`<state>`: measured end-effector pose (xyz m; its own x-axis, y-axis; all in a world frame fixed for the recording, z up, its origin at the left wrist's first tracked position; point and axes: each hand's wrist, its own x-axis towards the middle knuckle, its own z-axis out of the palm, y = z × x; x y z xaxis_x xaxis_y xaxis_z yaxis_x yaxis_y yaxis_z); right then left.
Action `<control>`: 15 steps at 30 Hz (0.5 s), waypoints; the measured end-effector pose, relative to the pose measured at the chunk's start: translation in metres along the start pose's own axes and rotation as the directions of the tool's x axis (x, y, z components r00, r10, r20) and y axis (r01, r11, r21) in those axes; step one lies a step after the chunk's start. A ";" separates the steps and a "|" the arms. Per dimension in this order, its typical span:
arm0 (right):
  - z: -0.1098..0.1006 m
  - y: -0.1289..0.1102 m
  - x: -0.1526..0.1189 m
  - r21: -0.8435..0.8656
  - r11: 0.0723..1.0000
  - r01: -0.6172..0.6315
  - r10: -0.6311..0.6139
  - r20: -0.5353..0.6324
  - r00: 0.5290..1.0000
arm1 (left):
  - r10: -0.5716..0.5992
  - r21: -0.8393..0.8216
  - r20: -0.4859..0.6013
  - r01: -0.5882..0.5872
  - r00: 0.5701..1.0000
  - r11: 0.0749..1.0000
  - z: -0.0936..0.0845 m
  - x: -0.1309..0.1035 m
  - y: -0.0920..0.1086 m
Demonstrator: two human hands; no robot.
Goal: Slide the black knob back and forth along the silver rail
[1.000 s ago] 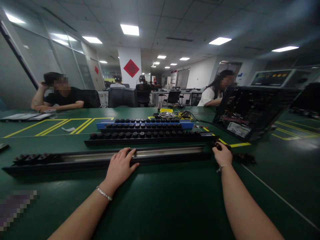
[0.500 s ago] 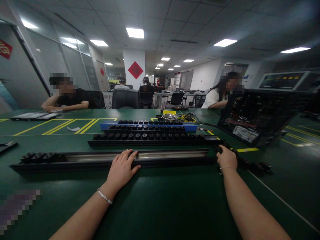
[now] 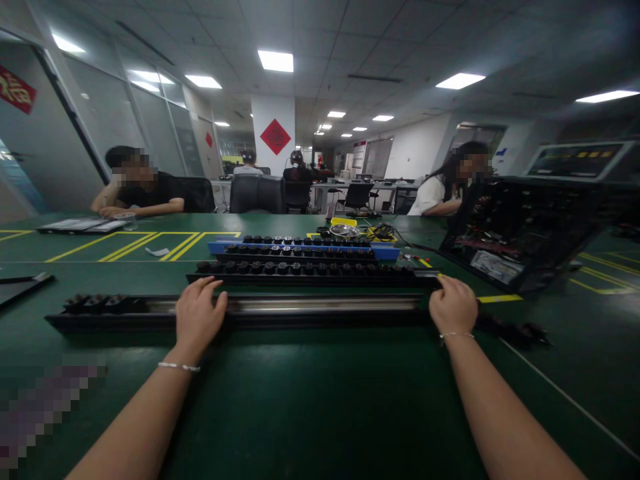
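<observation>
A long black rail (image 3: pixel 320 319) lies nearest me, with several black knobbed pieces (image 3: pixel 97 303) at its left end and a bare metallic strip along the rest. Behind it lies a second black rail (image 3: pixel 280 281), filled with a row of similar pieces. My left hand (image 3: pixel 197 317) reaches across the near rail, fingers at the second rail's left end and thumb apart from them. At the second rail's right end, my right hand (image 3: pixel 453 307) has its fingers closed on the rail's end; the palm side is hidden.
A blue rail (image 3: pixel 385 253) and another dark rail with pieces lie farther back. Loose black pieces (image 3: pixel 525 333) are right of my right hand. An open computer case (image 3: pixel 495 233) stands at the right. A metal dish (image 3: pixel 345 231) and cables sit behind; two people sit across the table.
My left hand has moved left and forward from the near rail's middle to the second rail's left end. My right hand has gone slightly forward, from the dark pieces to that rail's right end.
</observation>
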<state>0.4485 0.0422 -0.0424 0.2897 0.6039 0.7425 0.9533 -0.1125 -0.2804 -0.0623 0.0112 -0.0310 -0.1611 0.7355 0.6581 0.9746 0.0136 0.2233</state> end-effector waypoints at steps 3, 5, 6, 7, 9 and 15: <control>-0.002 -0.056 -0.011 0.180 0.956 0.232 -0.257 0.130 0.958 | -0.207 0.069 -0.055 0.210 0.977 0.975 -0.012 0.004 -0.024; -0.001 -0.094 -0.026 0.272 0.904 0.331 -0.392 0.214 0.895 | -0.321 0.074 -0.081 0.327 0.944 0.942 -0.020 0.004 -0.039; 0.000 -0.109 -0.033 0.294 0.887 0.357 -0.433 0.256 0.864 | -0.394 0.064 -0.085 0.400 0.915 0.914 -0.023 0.004 -0.047; 0.000 -0.121 -0.040 0.299 0.883 0.363 -0.447 0.298 0.844 | -0.472 0.048 -0.089 0.477 0.877 0.878 -0.025 0.004 -0.056; 0.001 -0.136 -0.049 0.273 0.896 0.351 -0.434 0.370 0.821 | -0.552 0.037 -0.035 0.554 0.833 0.832 -0.028 0.004 -0.071; -0.006 -0.142 -0.053 0.212 0.923 0.320 -0.383 0.438 0.813 | -0.670 0.149 0.106 0.655 0.735 0.741 -0.024 0.010 -0.104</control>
<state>0.2983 0.0215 -0.0379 -0.1668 0.8801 0.4444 0.9547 0.2568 -0.1504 -0.1694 0.0006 -0.0309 -0.7552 0.6027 0.2578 0.6400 0.5928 0.4889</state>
